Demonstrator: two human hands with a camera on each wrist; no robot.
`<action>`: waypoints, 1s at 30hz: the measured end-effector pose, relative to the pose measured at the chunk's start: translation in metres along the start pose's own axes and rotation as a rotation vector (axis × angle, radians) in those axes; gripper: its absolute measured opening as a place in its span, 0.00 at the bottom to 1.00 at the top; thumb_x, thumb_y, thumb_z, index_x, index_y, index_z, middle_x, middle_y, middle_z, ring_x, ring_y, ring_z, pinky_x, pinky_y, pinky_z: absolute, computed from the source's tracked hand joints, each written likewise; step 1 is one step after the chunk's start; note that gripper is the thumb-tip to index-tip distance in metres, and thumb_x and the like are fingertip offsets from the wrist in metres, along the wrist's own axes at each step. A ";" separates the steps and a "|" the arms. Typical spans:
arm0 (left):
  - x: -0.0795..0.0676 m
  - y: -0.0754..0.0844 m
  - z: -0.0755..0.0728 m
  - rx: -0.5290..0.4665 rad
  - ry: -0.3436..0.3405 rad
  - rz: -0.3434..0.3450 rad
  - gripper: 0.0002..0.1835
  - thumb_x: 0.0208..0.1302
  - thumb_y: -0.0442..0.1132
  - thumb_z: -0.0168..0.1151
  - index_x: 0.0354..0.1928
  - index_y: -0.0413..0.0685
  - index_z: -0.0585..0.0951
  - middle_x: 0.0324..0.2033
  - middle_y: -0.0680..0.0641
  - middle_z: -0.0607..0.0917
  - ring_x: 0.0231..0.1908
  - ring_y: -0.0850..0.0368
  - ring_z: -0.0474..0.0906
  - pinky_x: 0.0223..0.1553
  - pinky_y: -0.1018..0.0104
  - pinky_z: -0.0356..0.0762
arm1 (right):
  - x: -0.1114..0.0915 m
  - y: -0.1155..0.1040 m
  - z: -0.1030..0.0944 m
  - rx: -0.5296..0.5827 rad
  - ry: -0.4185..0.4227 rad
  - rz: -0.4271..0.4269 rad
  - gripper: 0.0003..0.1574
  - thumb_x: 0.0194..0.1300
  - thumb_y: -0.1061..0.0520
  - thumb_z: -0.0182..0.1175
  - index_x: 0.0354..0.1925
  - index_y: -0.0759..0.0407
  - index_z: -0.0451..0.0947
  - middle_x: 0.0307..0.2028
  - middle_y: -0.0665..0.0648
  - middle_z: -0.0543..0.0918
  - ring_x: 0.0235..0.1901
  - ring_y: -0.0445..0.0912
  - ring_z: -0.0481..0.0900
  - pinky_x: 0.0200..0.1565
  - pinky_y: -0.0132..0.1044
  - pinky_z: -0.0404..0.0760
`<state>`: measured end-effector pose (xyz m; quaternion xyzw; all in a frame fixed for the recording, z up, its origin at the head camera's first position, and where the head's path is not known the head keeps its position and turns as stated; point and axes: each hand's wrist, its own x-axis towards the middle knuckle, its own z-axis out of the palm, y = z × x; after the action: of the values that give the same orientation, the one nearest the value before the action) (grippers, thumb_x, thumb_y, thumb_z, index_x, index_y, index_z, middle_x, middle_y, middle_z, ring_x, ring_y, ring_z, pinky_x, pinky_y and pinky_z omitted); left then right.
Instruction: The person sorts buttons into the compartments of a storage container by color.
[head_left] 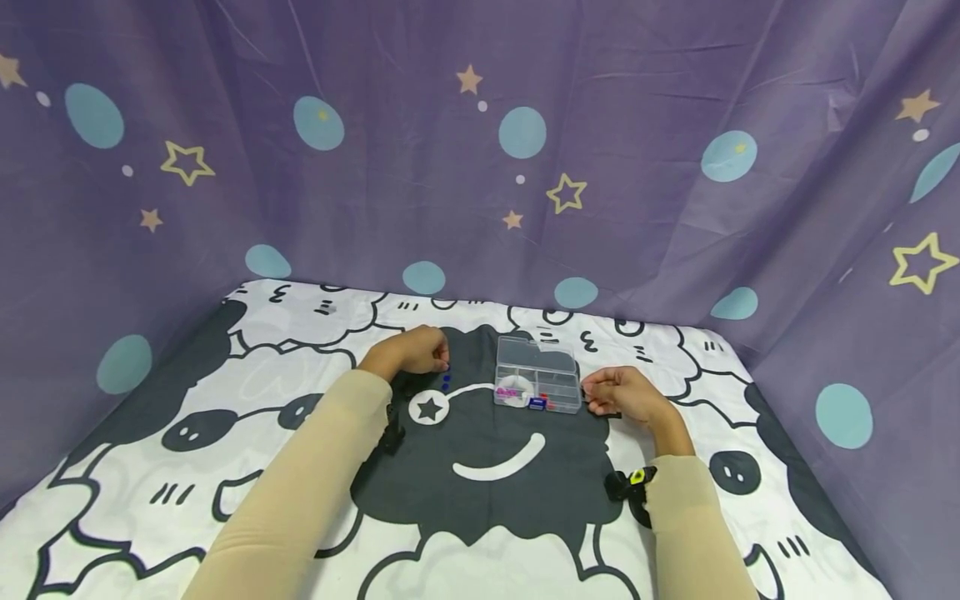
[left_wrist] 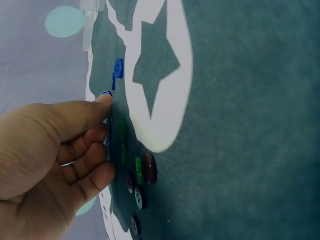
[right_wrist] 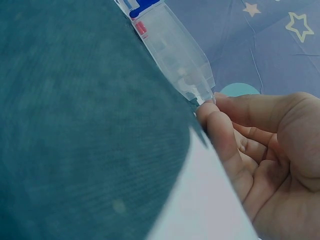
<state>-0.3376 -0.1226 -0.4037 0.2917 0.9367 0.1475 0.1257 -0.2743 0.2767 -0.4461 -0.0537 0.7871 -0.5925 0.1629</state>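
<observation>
On the left, my left hand (head_left: 422,350) pinches a blue button between thumb and fingertip, low over the dark cloth. More blue buttons (left_wrist: 118,68) lie just beyond that hand in the left wrist view. A clear plastic compartment box (head_left: 558,379) stands to the right, its lid (head_left: 525,353) raised at the back. Inside it are pink, red and blue pieces. My right hand (head_left: 630,396) is at the box's right end, and in the right wrist view its thumb and forefinger grip the corner of the box.
Green buttons (left_wrist: 139,170), a brown button (left_wrist: 149,168) and dark buttons (left_wrist: 139,198) lie in a loose row near the left hand. A cartoon-print cloth (head_left: 480,492) covers the surface. Purple curtains (head_left: 420,167) with stars hang behind and at both sides.
</observation>
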 end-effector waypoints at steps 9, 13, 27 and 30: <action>-0.003 0.000 0.000 -0.012 -0.006 0.001 0.06 0.69 0.37 0.63 0.33 0.47 0.83 0.30 0.52 0.83 0.34 0.57 0.77 0.44 0.59 0.77 | -0.001 0.001 0.000 0.021 -0.010 -0.007 0.15 0.74 0.68 0.56 0.53 0.81 0.74 0.31 0.55 0.82 0.28 0.41 0.82 0.34 0.33 0.84; -0.005 -0.001 0.001 -0.035 0.008 -0.002 0.06 0.69 0.36 0.60 0.33 0.47 0.83 0.31 0.52 0.83 0.35 0.57 0.77 0.45 0.59 0.76 | -0.001 0.000 0.000 0.019 -0.013 -0.010 0.16 0.74 0.67 0.56 0.53 0.81 0.74 0.31 0.55 0.82 0.28 0.41 0.82 0.34 0.33 0.84; -0.006 0.006 -0.003 -0.082 0.069 0.059 0.06 0.73 0.36 0.57 0.36 0.45 0.81 0.30 0.51 0.80 0.35 0.57 0.75 0.46 0.60 0.74 | 0.000 -0.001 -0.001 0.008 -0.007 -0.011 0.15 0.74 0.67 0.57 0.52 0.80 0.74 0.31 0.55 0.82 0.28 0.41 0.82 0.34 0.33 0.84; -0.004 0.009 -0.003 -0.087 0.083 0.069 0.06 0.72 0.35 0.58 0.36 0.45 0.81 0.29 0.52 0.79 0.34 0.58 0.74 0.45 0.60 0.74 | 0.000 -0.001 -0.001 0.011 -0.008 -0.011 0.15 0.74 0.67 0.57 0.52 0.80 0.74 0.31 0.55 0.82 0.28 0.41 0.82 0.34 0.33 0.84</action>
<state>-0.3308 -0.1189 -0.3976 0.3115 0.9233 0.2041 0.0940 -0.2744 0.2775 -0.4452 -0.0595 0.7829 -0.5975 0.1631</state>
